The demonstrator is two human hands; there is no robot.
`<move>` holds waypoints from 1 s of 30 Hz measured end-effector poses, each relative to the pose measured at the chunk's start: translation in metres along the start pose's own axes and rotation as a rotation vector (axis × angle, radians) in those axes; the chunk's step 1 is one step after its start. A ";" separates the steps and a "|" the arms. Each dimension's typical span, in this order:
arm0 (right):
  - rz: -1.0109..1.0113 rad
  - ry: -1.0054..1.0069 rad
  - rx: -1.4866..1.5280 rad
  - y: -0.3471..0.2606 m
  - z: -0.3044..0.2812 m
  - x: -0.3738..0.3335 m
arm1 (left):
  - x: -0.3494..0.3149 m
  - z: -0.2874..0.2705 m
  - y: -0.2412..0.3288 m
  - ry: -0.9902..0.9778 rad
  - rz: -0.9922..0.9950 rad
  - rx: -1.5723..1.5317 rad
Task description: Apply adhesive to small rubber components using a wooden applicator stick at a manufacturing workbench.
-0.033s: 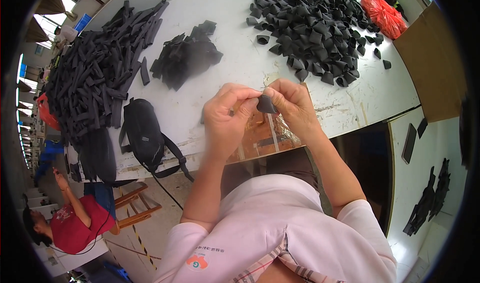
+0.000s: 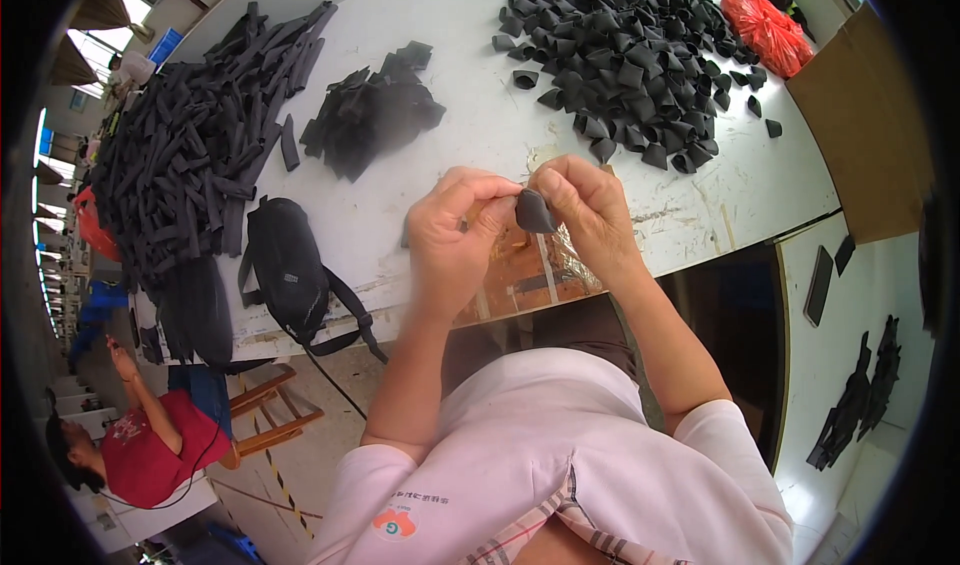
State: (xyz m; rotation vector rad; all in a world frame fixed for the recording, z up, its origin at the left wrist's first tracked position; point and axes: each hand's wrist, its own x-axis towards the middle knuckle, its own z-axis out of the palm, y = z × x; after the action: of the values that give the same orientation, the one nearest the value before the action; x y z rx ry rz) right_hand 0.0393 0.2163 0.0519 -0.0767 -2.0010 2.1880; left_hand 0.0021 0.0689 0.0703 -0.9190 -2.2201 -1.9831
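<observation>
A small black loop of folded fabric [image 2: 536, 212] is between my two hands, above the near edge of the white table. My left hand [image 2: 460, 220] pinches its left edge with thumb and forefinger. At its upper right, the thumb and curled fingers of my right hand [image 2: 590, 210] are closed on it. Beneath them lies a worn brown board [image 2: 520, 265] with tape on it. Beyond my right hand spreads a large pile of similar black loops [image 2: 630, 65]. A smaller heap of flat black pieces [image 2: 370, 115] rests past my left hand.
Long black strips [image 2: 190, 125] are heaped at the far left, near a black strapped bag [image 2: 287, 265]. A red plastic bag [image 2: 768, 35] and a cardboard box [image 2: 860, 125] stand at the right. A phone [image 2: 819, 285] lies on a side surface. Another person [image 2: 165, 445] sits at lower left.
My right thumb and fingers have shifted slightly up on the black loop, so more of its face shows. My left hand stays almost where it was.
</observation>
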 end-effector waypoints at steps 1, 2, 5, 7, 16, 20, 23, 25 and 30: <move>-0.001 0.001 0.000 -0.005 0.001 -0.003 | -0.001 0.000 0.000 0.008 -0.060 -0.031; -0.244 0.029 -0.162 -0.010 0.002 -0.005 | -0.002 0.002 -0.001 0.008 -0.059 -0.030; -0.544 0.064 -0.502 -0.019 0.006 -0.010 | -0.004 0.008 -0.002 0.075 0.020 -0.037; -0.597 0.072 -0.683 -0.021 0.005 -0.012 | -0.003 0.010 -0.003 0.072 0.013 -0.073; -0.611 0.098 -0.660 -0.008 0.009 -0.009 | -0.004 0.007 -0.004 0.050 0.034 -0.068; -0.737 0.253 -0.642 0.010 0.015 -0.007 | 0.001 0.012 0.004 0.089 0.013 -0.113; -0.761 0.268 -0.686 0.007 0.017 -0.007 | 0.001 0.011 0.006 0.036 0.069 -0.017; -0.761 0.237 -0.688 -0.001 0.018 -0.011 | -0.002 0.011 0.005 0.100 0.035 -0.017; -0.468 0.112 -0.462 -0.027 0.016 -0.018 | -0.006 0.007 -0.007 0.234 -0.100 -0.606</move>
State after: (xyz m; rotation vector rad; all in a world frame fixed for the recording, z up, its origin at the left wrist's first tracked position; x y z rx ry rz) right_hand 0.0567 0.1996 0.0783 0.1871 -2.1490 1.3939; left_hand 0.0068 0.0725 0.0599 -0.5589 -1.5893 -2.7099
